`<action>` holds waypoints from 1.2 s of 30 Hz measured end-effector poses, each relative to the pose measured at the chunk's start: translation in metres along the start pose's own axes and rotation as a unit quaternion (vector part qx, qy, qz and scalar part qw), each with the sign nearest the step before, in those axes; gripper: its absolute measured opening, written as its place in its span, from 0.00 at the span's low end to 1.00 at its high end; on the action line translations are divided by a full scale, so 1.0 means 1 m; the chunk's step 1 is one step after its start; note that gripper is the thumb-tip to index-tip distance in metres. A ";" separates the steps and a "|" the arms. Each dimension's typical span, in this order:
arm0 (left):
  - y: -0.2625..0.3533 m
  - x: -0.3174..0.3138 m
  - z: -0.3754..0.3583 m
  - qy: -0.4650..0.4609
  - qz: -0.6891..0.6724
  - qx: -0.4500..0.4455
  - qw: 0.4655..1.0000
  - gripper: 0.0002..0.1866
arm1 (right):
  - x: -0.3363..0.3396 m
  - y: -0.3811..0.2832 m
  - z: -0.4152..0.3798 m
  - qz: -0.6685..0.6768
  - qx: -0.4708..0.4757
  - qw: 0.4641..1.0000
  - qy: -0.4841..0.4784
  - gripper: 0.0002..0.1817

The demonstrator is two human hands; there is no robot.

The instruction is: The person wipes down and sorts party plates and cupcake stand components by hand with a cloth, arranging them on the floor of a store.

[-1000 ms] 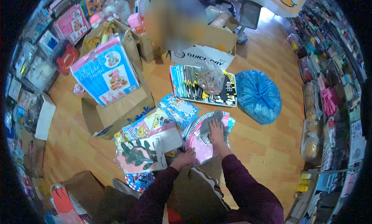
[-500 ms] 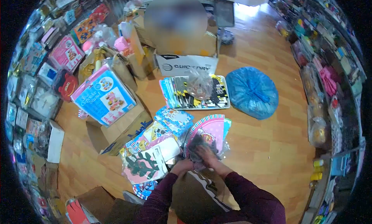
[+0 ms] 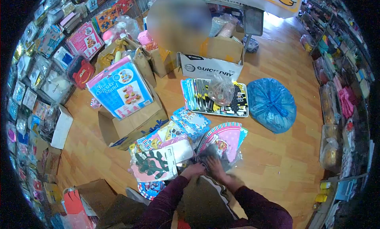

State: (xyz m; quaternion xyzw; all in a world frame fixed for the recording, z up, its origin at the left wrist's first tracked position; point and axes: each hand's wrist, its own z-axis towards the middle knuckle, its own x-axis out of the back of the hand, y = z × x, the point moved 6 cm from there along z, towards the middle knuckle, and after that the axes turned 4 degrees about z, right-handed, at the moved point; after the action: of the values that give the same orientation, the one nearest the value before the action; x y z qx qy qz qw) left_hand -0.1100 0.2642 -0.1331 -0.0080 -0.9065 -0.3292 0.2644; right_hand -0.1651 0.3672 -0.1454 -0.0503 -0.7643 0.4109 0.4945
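Two bare hands work close together in the head view: the right hand (image 3: 216, 169) lays its fingers, slightly apart, on a grey cloth (image 3: 213, 151) over the lower part of the pink fan-shaped pack (image 3: 233, 135). Just beside it, the left hand (image 3: 194, 170) is at the pack's lower left edge, its fingers too hidden to tell whether they grip, near the leaf-print packet (image 3: 153, 164).

1 wide, round-edged view from person's head, facing forward and steeply down; bare left hand (image 3: 194, 170) and bare right hand (image 3: 215, 168) near, brown-and-white cardboard box (image 3: 211, 67) farther off.
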 end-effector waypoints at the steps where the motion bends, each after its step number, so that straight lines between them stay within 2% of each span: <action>1: 0.035 0.032 -0.034 0.087 0.062 -0.037 0.994 0.18 | -0.010 -0.020 -0.021 -0.198 0.065 0.976 -0.069 0.28; 2: 0.041 0.041 -0.039 0.128 0.102 -0.084 0.983 0.13 | -0.023 -0.031 -0.040 -0.384 0.129 0.904 -0.138 0.27; 3: 0.047 0.049 -0.046 0.172 0.145 -0.127 0.966 0.09 | -0.020 -0.023 -0.042 -0.378 0.126 0.905 -0.148 0.27; 4: 0.046 0.045 -0.047 0.176 0.178 -0.142 0.958 0.09 | 0.005 -0.018 -0.035 -0.194 0.147 0.969 -0.045 0.25; 5: 0.045 0.041 -0.048 0.181 0.211 -0.157 0.948 0.08 | 0.024 -0.018 -0.022 -0.154 0.138 0.978 -0.013 0.23; 6: 0.046 0.047 -0.056 0.204 0.130 -0.128 0.962 0.10 | 0.044 -0.017 -0.009 -0.112 0.132 0.985 0.019 0.22; 8: 0.048 0.060 -0.074 0.262 -0.044 -0.085 0.960 0.15 | 0.075 -0.008 0.026 -0.220 0.166 0.955 0.106 0.21; 9: 0.038 0.049 -0.062 0.252 -0.056 -0.078 0.963 0.17 | 0.076 0.032 0.053 -0.264 0.037 0.960 0.085 0.28; 10: 0.027 0.038 -0.049 0.242 -0.069 -0.071 0.965 0.18 | 0.107 0.020 0.053 -0.231 0.066 0.960 0.142 0.32; 11: 0.024 0.034 -0.036 0.200 0.042 -0.049 0.978 0.18 | 0.124 0.029 0.063 -0.227 0.013 0.959 0.170 0.34; 12: 0.013 0.027 -0.022 0.212 0.037 -0.040 0.976 0.18 | 0.136 0.048 0.072 -0.209 -0.016 0.957 0.199 0.30; 14: 0.002 0.009 -0.012 0.218 0.020 -0.032 0.975 0.19 | 0.163 0.081 0.081 -0.107 -0.139 0.953 0.247 0.24; 16: 0.001 0.017 -0.013 0.253 0.048 -0.059 0.964 0.21 | 0.193 0.096 0.066 0.035 -0.211 0.901 0.377 0.20; 17: 0.002 0.016 -0.014 0.252 0.038 -0.060 0.965 0.21 | 0.194 0.113 0.058 0.031 -0.214 0.904 0.370 0.20; 18: -0.001 0.021 -0.016 0.304 -0.014 -0.043 0.952 0.23 | 0.195 0.135 0.048 0.182 -0.213 0.872 0.401 0.19; 19: -0.003 0.029 -0.019 0.354 -0.066 -0.026 0.932 0.26 | 0.194 0.152 0.041 0.329 -0.207 0.818 0.425 0.19; 20: 0.002 0.033 -0.019 0.355 -0.074 -0.027 0.932 0.26 | 0.191 0.147 0.035 0.323 -0.210 0.821 0.421 0.19; 22: -0.004 0.046 -0.029 0.440 -0.144 0.082 0.882 0.32 | 0.164 0.130 0.008 0.162 -0.348 0.868 0.315 0.23; 24: 0.003 0.051 -0.028 0.446 -0.159 0.103 0.875 0.34 | 0.139 0.087 -0.001 0.032 -0.363 0.909 0.201 0.35; 26: 0.004 0.058 -0.029 0.457 -0.168 0.125 0.864 0.35 | 0.113 0.068 -0.011 0.078 -0.261 0.935 0.229 0.38; 27: 0.004 0.060 -0.029 0.460 -0.184 0.112 0.861 0.36 | 0.103 0.078 -0.013 0.077 -0.258 0.936 0.226 0.38; 29: 0.001 0.055 -0.029 0.461 -0.202 0.105 0.858 0.37 | 0.101 0.069 -0.019 0.072 -0.262 0.924 0.270 0.31; 30: -0.002 0.053 -0.025 0.448 -0.192 0.113 0.866 0.36 | 0.101 0.071 -0.024 0.107 -0.302 0.915 0.245 0.24; 31: -0.003 0.053 -0.024 0.435 -0.182 0.121 0.874 0.36 | 0.098 0.076 -0.025 0.109 -0.301 0.916 0.243 0.24; 33: -0.005 0.050 -0.023 0.426 -0.205 0.114 0.874 0.35 | 0.088 0.094 -0.029 0.357 -0.277 0.855 0.254 0.19; 35: 0.000 0.054 -0.026 0.416 -0.231 0.102 0.873 0.35 | 0.099 0.087 -0.036 0.319 -0.290 0.866 0.254 0.16; 36: 0.001 0.056 -0.029 0.413 -0.252 0.099 0.869 0.34 | 0.103 0.086 -0.041 0.346 -0.289 0.852 0.267 0.16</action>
State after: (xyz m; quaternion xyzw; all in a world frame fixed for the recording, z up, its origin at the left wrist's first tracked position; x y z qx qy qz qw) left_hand -0.1442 0.2387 -0.0869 0.3838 -0.7134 -0.2668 0.5221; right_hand -0.2127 0.4973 -0.1224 -0.5599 -0.6203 0.2864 0.4688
